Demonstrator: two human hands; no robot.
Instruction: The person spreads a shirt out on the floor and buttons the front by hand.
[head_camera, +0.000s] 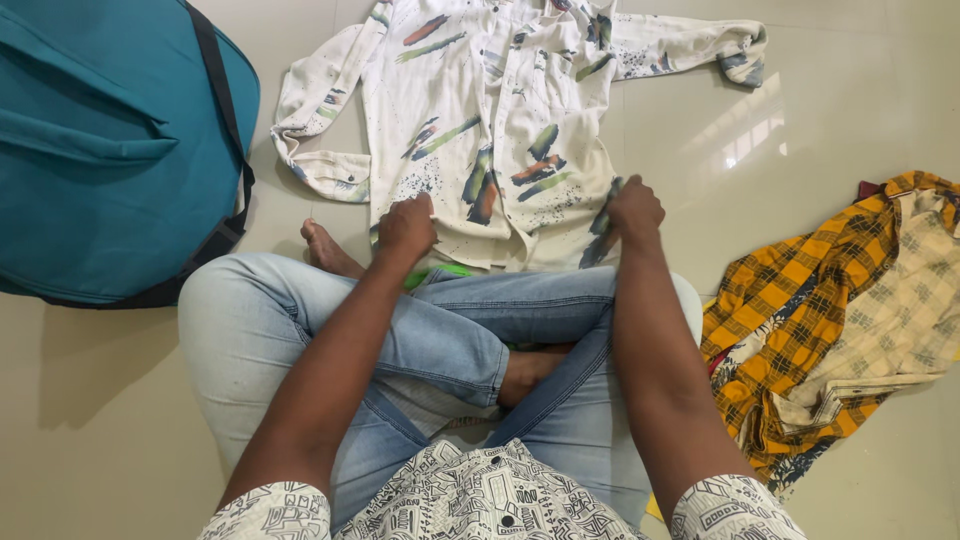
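The white paint-streaked shirt (500, 130) lay spread on the floor just beyond the crossed knees (440, 330). The left hand (405, 228) and right hand (634, 208) each pinched its near hem, closed on cloth. It looked light, limp and easily creased, best gripped at hem corners.

Your view is bright and evenly lit, a window glare patch on the glossy floor (750, 140) right of centre, soft shadow under the teal bag (110, 150) at left, sharp focus throughout, slight wide-angle bend at the edges.

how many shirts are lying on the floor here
2: a white paint-streaked shirt spread ahead, both hands gripping its hem, and a yellow plaid shirt crumpled at right. That pile may hide more.
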